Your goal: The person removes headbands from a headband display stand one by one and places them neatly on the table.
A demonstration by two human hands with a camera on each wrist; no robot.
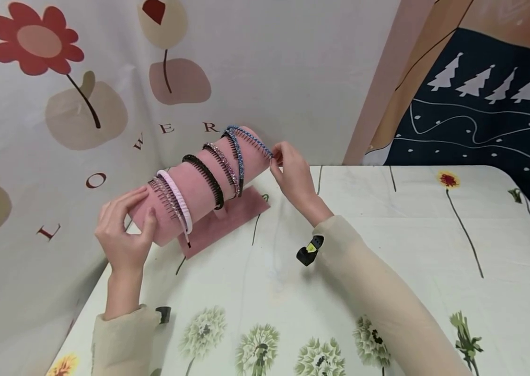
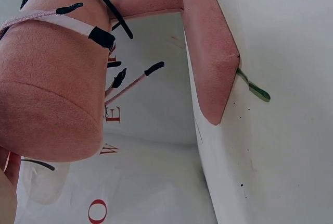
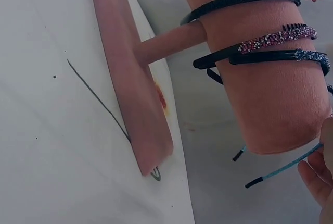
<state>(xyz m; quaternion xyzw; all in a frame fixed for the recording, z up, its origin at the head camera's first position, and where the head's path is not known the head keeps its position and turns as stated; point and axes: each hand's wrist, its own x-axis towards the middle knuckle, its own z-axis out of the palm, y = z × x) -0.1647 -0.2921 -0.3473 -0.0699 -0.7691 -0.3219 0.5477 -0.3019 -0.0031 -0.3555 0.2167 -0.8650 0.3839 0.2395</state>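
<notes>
A pink, velvety headband stand point(image 1: 192, 189) has a thick roll on a short post above a flat base point(image 1: 206, 234). At the roll's left end my left hand point(image 1: 121, 230) holds on, fingers over the top and thumb in front. My right hand point(image 1: 295, 175) pinches the near end of a blue headband point(image 1: 252, 138) that arches over the right end; its other dark-tipped leg point(image 3: 255, 182) hangs below in the right wrist view. Along the roll sit a white headband point(image 1: 177, 196), a black one point(image 1: 210, 180), a pink glittery one point(image 1: 224, 161) and a blue-grey glittery one point(image 1: 239, 162).
The stand is on a table with a white flower-print cloth point(image 1: 255, 292). Close behind hangs a white printed sheet point(image 1: 269, 62) with red letters. A dark blue panel with white trees point(image 1: 481, 120) is at the right, past the table's edge.
</notes>
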